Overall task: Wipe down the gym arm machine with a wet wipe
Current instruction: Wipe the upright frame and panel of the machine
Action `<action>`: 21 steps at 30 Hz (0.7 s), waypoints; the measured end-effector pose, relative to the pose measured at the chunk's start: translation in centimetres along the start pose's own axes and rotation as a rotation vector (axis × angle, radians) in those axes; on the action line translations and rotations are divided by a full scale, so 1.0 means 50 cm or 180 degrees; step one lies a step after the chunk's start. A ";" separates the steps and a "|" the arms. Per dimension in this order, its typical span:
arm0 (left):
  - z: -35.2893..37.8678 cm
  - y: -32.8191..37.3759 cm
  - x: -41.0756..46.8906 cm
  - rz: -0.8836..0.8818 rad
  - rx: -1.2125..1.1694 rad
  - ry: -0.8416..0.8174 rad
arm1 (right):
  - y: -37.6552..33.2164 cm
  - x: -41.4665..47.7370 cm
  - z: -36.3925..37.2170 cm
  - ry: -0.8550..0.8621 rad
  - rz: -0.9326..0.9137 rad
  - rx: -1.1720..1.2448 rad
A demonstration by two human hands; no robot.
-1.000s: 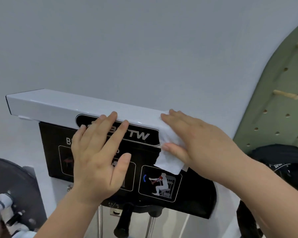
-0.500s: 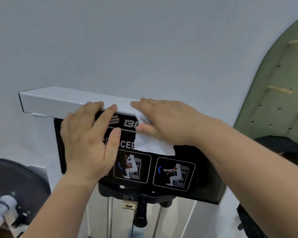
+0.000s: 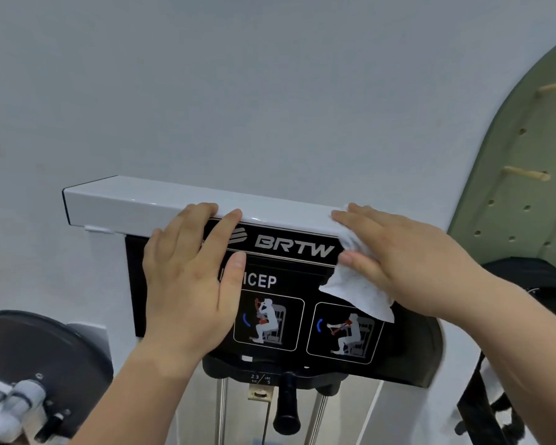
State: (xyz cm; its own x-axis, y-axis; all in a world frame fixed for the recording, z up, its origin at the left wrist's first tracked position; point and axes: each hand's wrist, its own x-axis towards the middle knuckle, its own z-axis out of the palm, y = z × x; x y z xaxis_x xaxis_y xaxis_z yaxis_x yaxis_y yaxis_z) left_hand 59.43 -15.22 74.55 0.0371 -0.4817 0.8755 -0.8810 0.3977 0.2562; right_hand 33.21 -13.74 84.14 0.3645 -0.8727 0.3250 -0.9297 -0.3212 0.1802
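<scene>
The person stands close against the gym arm machine, both arms raised to its head. The right hand (image 3: 408,261) lies flat with its fingers straight and together, gripping nothing but pressing the wet wipe (image 3: 360,290) against the machine. The fingertips reach the top front edge of the white crossbar (image 3: 126,207) near its right end, and the thumb stretches out along the wipe below. The wipe is white and crumpled. It is pinned under that palm, draped from the bar's front face down over the upper right of the black instruction placard (image 3: 408,358), and its loose lower corner hangs over the top of the right-hand exercise diagram (image 3: 344,335). The left hand (image 3: 190,284) is spread flat and holds nothing. Its palm rests on the left part of the placard, its fingertips touch the lower front of the crossbar, and its thumb covers the start of the word ending "ICEP". The BRTW logo (image 3: 294,247) shows between the two hands. Under the placard a black selector knob (image 3: 288,409) hangs between chrome guide rods (image 3: 318,419). A dark round pulley cover (image 3: 45,345) sits low at the left. At the right a green pegboard (image 3: 527,187) with wooden pegs (image 3: 523,173) leans by the pale wall (image 3: 270,91), above a black bag (image 3: 533,277).
</scene>
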 end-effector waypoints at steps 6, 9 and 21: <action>-0.003 0.000 -0.001 -0.0033 0.0005 -0.0046 | -0.118 0.120 -0.016 -0.0071 -0.0711 -0.0114; 0.001 -0.004 -0.004 -0.0032 -0.0079 -0.0041 | -0.135 0.125 -0.007 0.0017 -0.0761 -0.0116; -0.002 -0.074 -0.067 -0.0371 -0.0227 0.0104 | -0.097 0.085 -0.020 -0.0125 -0.0474 -0.0193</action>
State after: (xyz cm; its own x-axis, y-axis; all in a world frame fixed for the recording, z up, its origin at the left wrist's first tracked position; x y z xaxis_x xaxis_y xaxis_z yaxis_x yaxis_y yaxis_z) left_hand 62.59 -14.99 70.72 0.1536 -0.5027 0.8507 -0.8342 0.3955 0.3843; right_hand 39.31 -15.54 85.59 0.4946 -0.8311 0.2540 -0.8602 -0.4265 0.2796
